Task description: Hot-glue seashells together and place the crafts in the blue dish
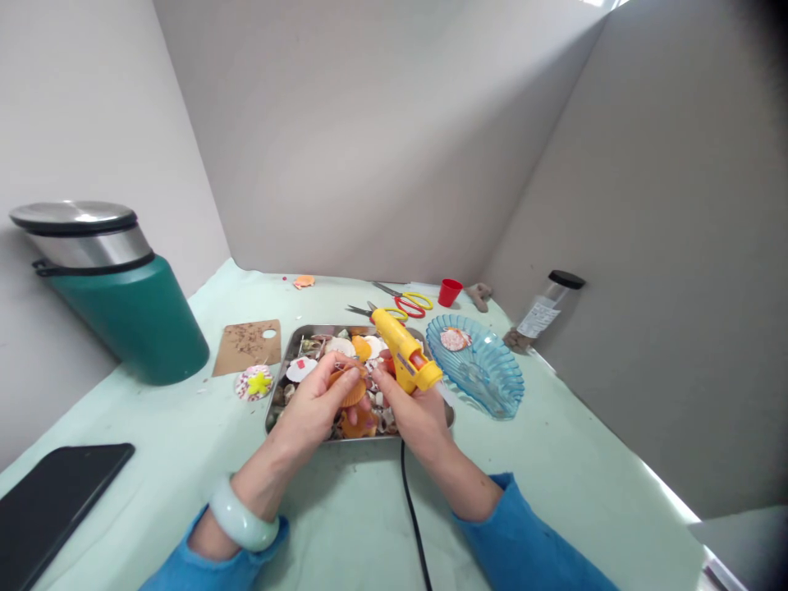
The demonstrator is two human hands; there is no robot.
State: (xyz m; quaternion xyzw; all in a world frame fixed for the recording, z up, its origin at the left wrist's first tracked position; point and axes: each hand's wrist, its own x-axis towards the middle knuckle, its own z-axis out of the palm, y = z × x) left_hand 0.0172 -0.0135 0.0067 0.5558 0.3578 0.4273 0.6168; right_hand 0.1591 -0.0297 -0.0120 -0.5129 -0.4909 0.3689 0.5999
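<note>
Left hand pinching a shell, right hand wrapped around a glue gun

The left hand (315, 400) grasps an orange scallop shell (352, 394) between thumb and fingers, over the metal tray (369, 440). The right hand (419, 414) grips a yellow glue gun (403, 351), its front end aimed away from the wearer; its fingertips come close to the shell, but whether they touch it I cannot tell. Good handling here probably means pinching the shell by its edge, steadying it low over the tray, and pointing the hot end clear of both hands.

Well left of the grip are a smartphone (65, 497) and a green flask (123, 308); nearer, a brown board (246, 349) and a speckled disc with a yellow star (254, 382). Below the grip, the black cord (411, 509) runs toward the wearer and could snag the right wrist. Beyond the gun, scissors (411, 307) lie near its front end, likely the closest obstruction. Farther right are a red cup (450, 293), a blue scalloped dish (483, 373) and a black-lidded jar (547, 310).
</note>
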